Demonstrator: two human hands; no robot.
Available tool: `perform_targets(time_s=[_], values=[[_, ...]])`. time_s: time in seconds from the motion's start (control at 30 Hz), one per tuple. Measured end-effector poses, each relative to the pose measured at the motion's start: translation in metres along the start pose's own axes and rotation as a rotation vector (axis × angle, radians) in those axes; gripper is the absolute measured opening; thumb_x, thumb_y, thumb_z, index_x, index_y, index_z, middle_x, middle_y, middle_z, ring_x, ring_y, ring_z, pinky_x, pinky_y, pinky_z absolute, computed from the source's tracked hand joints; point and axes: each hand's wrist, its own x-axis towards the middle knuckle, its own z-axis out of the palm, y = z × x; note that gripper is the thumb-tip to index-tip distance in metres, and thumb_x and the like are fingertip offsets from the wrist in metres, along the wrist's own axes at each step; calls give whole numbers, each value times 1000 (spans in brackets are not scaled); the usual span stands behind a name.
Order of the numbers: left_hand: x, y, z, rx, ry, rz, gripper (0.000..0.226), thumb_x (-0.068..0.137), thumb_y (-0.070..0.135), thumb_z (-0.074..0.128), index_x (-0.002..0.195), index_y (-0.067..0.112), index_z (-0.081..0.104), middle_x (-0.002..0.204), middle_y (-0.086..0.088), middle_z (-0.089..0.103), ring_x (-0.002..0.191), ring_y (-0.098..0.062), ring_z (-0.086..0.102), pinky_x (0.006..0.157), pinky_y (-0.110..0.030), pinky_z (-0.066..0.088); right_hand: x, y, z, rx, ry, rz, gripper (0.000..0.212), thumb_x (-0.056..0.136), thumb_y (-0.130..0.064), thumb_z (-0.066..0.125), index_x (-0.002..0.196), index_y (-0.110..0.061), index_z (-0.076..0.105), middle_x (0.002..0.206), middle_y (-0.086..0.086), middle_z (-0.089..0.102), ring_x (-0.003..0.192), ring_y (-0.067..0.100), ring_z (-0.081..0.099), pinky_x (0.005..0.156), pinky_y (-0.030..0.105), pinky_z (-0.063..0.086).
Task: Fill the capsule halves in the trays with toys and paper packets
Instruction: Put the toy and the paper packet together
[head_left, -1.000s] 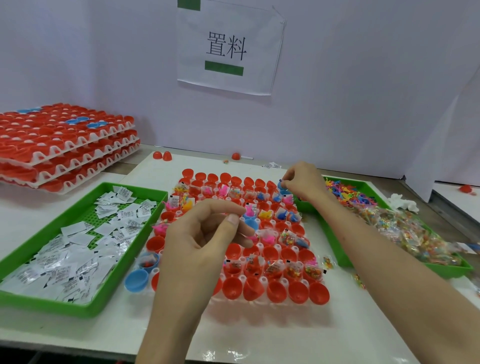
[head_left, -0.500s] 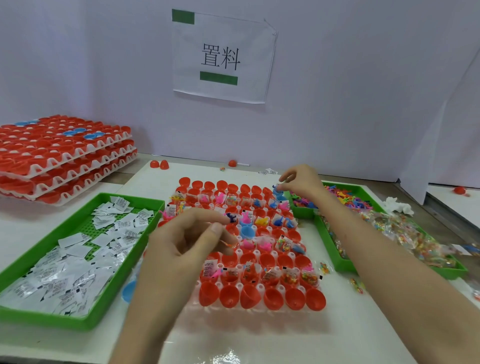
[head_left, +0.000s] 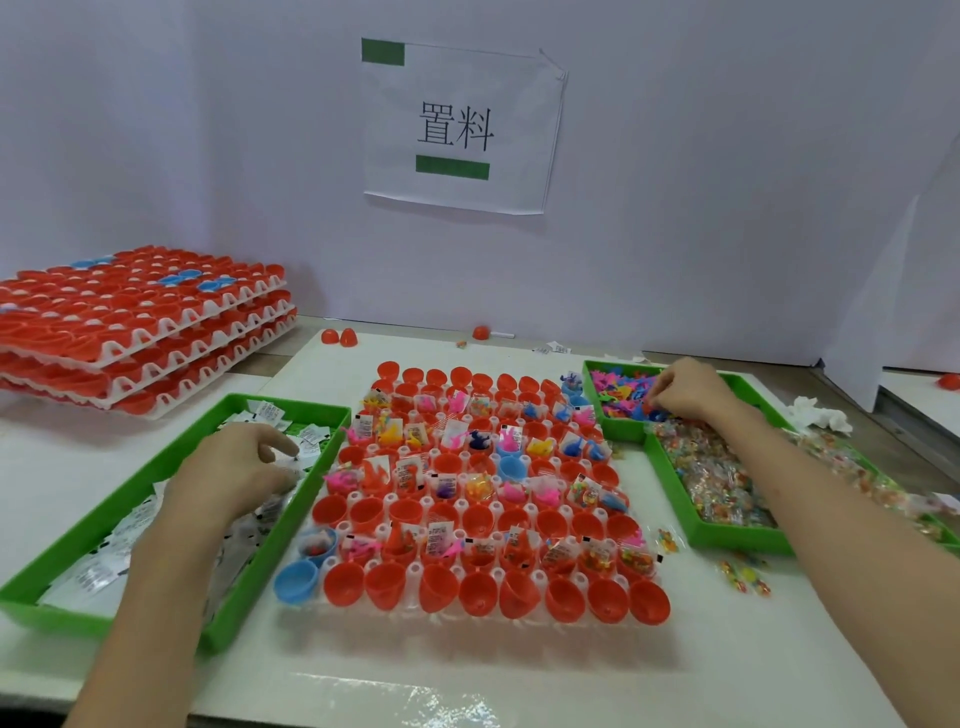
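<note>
Green bins sit under both hands. Left hand (head_left: 228, 470) is palm down on the paper packets (head_left: 93, 577) with fingers curled onto the pile. It is blurred, so can't tell if a packet is pinched. Right hand (head_left: 688, 389) has its fingertips bunched and dug into the loose toys (head_left: 621, 387); can't tell if one is gripped.

Packet bin (head_left: 298, 512) runs from the left fingertips back along the forearm. Toy bin (head_left: 618, 431) is under the right fingers. Bead-bag bin (head_left: 727, 538) lies under the right forearm, touching the toy bin.

Capsule tray (head_left: 498, 574) lies between the hands. Red capsule halves (head_left: 387, 584) in several rows hold toys and packets; the row nearest the wrists is bare cups. Blue halves (head_left: 296, 581) sit at the corner nearest the left forearm. Stacked trays (head_left: 140, 332) are beyond the left hand, well apart.
</note>
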Motion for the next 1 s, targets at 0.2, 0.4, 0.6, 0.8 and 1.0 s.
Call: perform_targets(time_s=[0.2, 0.4, 0.6, 0.8, 1.0], values=[[-7, -2, 1, -132, 129, -8, 19, 84, -2, 72, 88, 17, 74, 90, -11, 69, 77, -23, 64, 66, -31, 43, -5, 1, -10, 101, 113, 4, 26, 83, 4, 69, 71, -19, 72, 85, 3, 68, 83, 17, 62, 71, 29, 46], [-10, 0, 2, -279, 296, 44, 18, 87, 0, 71, 95, 16, 74, 91, -11, 73, 74, -21, 66, 61, -28, 45, -10, 7, -18, 298, 193, 19, 25, 80, 9, 68, 81, -16, 72, 92, 8, 70, 83, 22, 64, 60, 25, 46], [-22, 17, -4, -451, 488, 210, 22, 85, 12, 79, 105, 19, 76, 89, -5, 72, 76, -9, 63, 67, -28, 46, -21, 5, -27, 467, 118, 5, 30, 79, 10, 70, 93, -17, 73, 99, 10, 71, 89, 24, 67, 77, 39, 58], [-34, 41, -3, -517, 497, 234, 25, 82, 11, 81, 107, 15, 76, 93, -6, 74, 81, -19, 71, 80, -31, 52, -50, -24, -41, 625, 55, -90, 31, 83, 7, 71, 84, -24, 71, 96, 4, 73, 84, 16, 70, 70, 26, 54], [-78, 98, 15, -858, 342, 398, 16, 78, 25, 81, 91, 32, 74, 82, 9, 77, 78, -2, 73, 71, -17, 56, -119, -74, -58, 958, 21, -336, 23, 89, -4, 70, 89, -27, 74, 86, -8, 76, 84, 12, 73, 69, 18, 54]])
